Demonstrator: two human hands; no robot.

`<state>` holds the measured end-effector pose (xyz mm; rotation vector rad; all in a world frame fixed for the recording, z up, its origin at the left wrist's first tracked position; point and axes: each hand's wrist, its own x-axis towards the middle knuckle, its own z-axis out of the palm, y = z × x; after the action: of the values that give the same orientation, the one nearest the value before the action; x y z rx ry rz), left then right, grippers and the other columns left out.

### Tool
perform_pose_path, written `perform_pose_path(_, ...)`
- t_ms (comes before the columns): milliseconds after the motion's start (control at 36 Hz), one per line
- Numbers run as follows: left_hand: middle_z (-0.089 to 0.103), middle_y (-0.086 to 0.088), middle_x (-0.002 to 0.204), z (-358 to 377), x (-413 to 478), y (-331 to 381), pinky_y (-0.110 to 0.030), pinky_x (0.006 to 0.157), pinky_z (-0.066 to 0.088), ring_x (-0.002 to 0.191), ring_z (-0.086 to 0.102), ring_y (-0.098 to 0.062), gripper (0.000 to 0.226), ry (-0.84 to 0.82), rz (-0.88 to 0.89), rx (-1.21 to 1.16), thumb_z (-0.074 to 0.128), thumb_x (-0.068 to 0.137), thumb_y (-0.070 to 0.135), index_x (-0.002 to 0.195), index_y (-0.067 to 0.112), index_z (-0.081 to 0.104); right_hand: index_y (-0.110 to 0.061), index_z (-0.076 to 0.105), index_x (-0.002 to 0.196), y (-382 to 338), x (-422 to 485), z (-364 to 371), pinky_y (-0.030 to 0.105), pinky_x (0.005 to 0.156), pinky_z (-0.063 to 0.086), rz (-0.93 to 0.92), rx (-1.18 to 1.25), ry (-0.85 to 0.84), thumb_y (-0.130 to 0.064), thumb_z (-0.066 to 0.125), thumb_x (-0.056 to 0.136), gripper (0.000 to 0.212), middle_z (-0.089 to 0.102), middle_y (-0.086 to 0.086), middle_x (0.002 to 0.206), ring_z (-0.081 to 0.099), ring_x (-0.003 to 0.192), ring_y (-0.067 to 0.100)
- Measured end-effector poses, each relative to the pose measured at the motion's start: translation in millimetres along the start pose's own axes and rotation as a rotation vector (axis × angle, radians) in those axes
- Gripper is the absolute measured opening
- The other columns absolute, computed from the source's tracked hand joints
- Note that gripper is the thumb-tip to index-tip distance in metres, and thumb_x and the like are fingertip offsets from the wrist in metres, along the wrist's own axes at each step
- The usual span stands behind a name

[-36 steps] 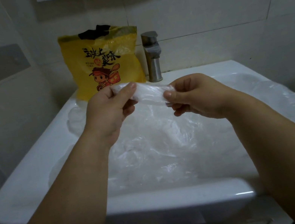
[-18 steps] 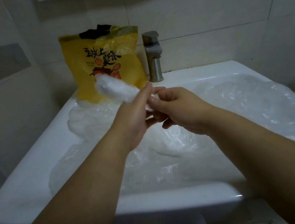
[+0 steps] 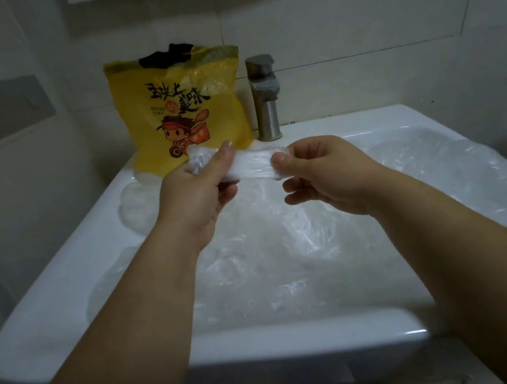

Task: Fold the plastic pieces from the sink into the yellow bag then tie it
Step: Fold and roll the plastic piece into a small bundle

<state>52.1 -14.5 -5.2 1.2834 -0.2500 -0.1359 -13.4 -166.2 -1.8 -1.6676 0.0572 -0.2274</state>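
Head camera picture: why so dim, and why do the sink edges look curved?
Head view: weak room light greys everything; a small glare spot sits on the sink front rim; the wide lens bows that rim; the print on the yellow bag is sharp, the plastic piece pinched between left hand and right hand looks hazy.

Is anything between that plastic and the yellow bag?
Nothing visible. The left hand and right hand pinch the plastic piece right in front of the yellow bag; the faucet stands off to one side.
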Motion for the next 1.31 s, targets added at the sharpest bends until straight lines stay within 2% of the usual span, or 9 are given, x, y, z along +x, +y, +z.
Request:
perform_pose_path(139,0.066,-0.002,0.08,0,1,0,-0.014,0.055,0.051,0.062,0.064,-0.003,0.01,-0.075,0.021,-0.023,0.063,0.092,0.021,0.092,0.011,0.061,-0.004,0.059,0.083,-2,2,-1,0.024,0.063,0.055,-0.081,0.103,0.074,-0.007,0.057,0.094,0.012,0.053,0.004,0.066,0.054,0.06,0.012)
perform_pose_path(222,0.065,-0.005,0.087,0,1,0,-0.016,0.058,0.052,0.065,0.066,-0.004,0.007,-0.101,0.065,0.049,0.057,0.096,0.019,0.092,0.013,0.059,-0.007,0.057,0.093,-5,1,-5,0.023,0.062,0.055,-0.103,0.121,0.131,-0.004,0.057,0.093,0.003,0.054,0.007,0.071,0.055,0.063,0.013)
perform_pose_path(306,0.064,-0.004,0.092,0,-2,-2,-0.018,0.06,0.053,0.067,0.068,-0.006,0.01,-0.118,0.137,0.146,0.053,0.099,0.016,0.105,0.024,0.056,-0.017,0.048,0.115,-4,2,-11,0.025,0.065,0.055,-0.108,0.092,0.159,-0.003,0.059,0.091,0.03,0.055,0.01,0.078,0.057,0.068,0.017)
perform_pose_path(389,0.06,0.0,0.094,0,-5,-1,-0.02,0.062,0.053,0.069,0.067,-0.007,0.025,-0.155,0.19,0.181,0.049,0.101,0.012,0.114,0.032,0.047,-0.02,0.051,0.114,-5,1,-14,0.026,0.066,0.055,-0.125,0.039,0.137,-0.002,0.057,0.092,0.029,0.055,0.008,0.075,0.057,0.066,0.015)
perform_pose_path(500,0.057,0.0,0.096,-1,-6,-2,-0.019,0.061,0.052,0.066,0.063,-0.004,0.028,-0.186,0.2,0.252,0.044,0.101,0.005,0.095,0.027,0.058,-0.011,0.066,0.091,-6,-1,-11,0.023,0.062,0.056,-0.111,0.021,0.099,0.004,0.051,0.094,0.022,0.057,0.008,0.075,0.056,0.065,0.016)
perform_pose_path(639,0.063,0.006,0.093,-1,-6,-3,-0.017,0.062,0.053,0.066,0.063,-0.001,0.03,-0.195,0.191,0.328,0.045,0.1,0.004,0.087,0.021,0.066,-0.003,0.065,0.111,-5,1,-10,0.023,0.065,0.058,-0.101,-0.014,0.125,0.002,0.052,0.094,0.022,0.061,0.009,0.083,0.059,0.072,0.016)
perform_pose_path(778,0.067,0.002,0.091,-4,-4,-3,-0.016,0.067,0.054,0.076,0.064,-0.003,0.014,-0.175,0.24,0.375,0.065,0.09,0.012,0.089,0.026,0.069,0.002,0.06,0.122,-4,-1,-12,0.024,0.073,0.059,-0.14,-0.034,0.115,0.003,0.062,0.088,0.033,0.065,0.001,0.097,0.066,0.08,0.013)
perform_pose_path(1139,0.064,0.018,0.09,-12,-1,-6,-0.003,0.067,0.043,0.079,0.058,0.008,0.016,-0.126,0.424,0.685,0.075,0.083,0.022,0.093,0.031,0.067,-0.007,0.057,0.13,4,3,-19,0.005,0.063,0.049,-0.239,-0.435,0.175,-0.014,0.063,0.091,0.04,0.062,-0.004,0.1,0.064,0.072,-0.002)
perform_pose_path(1306,0.054,0.005,0.101,-12,2,-10,0.0,0.068,0.034,0.088,0.051,-0.008,0.005,-0.129,0.476,0.855,0.065,0.091,0.029,0.095,0.026,0.062,-0.01,0.066,0.117,6,4,-20,0.016,0.07,0.044,-0.311,-0.742,0.186,-0.026,0.056,0.095,0.029,0.059,-0.006,0.087,0.058,0.078,0.009)
